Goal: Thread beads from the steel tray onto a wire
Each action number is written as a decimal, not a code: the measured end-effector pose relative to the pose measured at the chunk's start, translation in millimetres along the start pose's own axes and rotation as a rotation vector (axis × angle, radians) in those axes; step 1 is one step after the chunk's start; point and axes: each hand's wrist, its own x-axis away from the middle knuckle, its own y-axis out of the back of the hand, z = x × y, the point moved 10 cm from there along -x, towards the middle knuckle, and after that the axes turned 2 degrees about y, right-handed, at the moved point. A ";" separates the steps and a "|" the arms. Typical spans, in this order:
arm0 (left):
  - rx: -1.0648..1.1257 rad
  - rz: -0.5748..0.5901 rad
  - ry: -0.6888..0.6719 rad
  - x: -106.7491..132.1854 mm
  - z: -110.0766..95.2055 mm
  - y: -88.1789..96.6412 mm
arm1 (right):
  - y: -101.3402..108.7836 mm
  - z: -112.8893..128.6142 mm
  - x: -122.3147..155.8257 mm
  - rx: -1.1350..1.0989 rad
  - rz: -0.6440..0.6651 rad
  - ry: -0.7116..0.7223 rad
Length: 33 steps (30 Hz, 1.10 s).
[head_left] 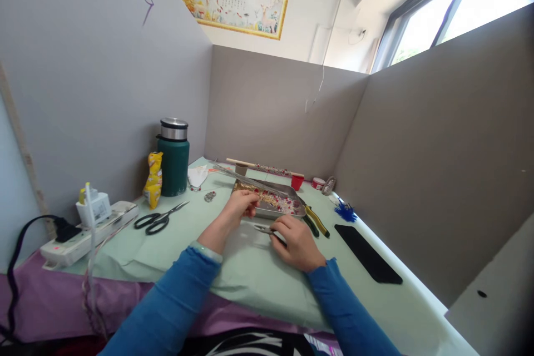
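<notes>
My left hand (240, 208) is at the near left edge of a metal tray (273, 213), its fingertips pinched together. Whatever they hold is too small to make out. Gold, red and clear beads (277, 200) lie in the tray, with long thin metal wires (250, 179) across its far side. Just in front of the tray, my right hand (297, 242) is closed around small pliers (263, 229), whose jaws point left toward my left hand. A pair of yellow-and-green-handled pliers (317, 221) lies beside the tray's right end.
Black scissors (161, 219) lie at left, near a power strip (89, 233), a green flask (174, 164) and a yellow packet (153, 179). A red cup (297, 182) and a beaded stick (273, 169) are behind the tray. At right lies a black phone-like slab (367, 254).
</notes>
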 end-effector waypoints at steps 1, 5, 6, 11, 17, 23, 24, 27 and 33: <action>0.013 0.024 0.007 0.6 0.3 -2.8 | -5.3 1.7 0.1 -0.001 0.040 0.009; -0.011 0.071 0.052 3.3 3.9 -12.5 | -11.4 7.7 0.1 -0.041 0.084 0.036; -0.040 0.079 0.054 4.0 4.4 -15.0 | -7.4 8.3 -0.5 -0.054 0.049 0.036; -0.261 0.114 -0.029 8.8 3.9 -30.3 | 32.0 -13.5 2.1 0.005 -0.369 -0.165; -0.444 0.196 -0.105 12.9 13.3 -49.6 | 17.3 -36.9 -0.9 -0.154 -0.356 -0.331; -0.368 0.238 -0.051 21.1 9.3 -56.3 | 12.8 -45.3 1.4 -0.398 -0.346 -0.419; -0.341 0.262 -0.031 23.4 8.6 -58.6 | 13.3 -45.9 1.7 -0.418 -0.347 -0.423; -0.301 0.328 0.029 29.7 8.7 -64.5 | 14.0 -48.0 2.9 -0.451 -0.344 -0.436; -0.361 0.355 0.006 32.2 6.3 -64.1 | 6.7 -51.9 5.0 -0.502 -0.295 -0.464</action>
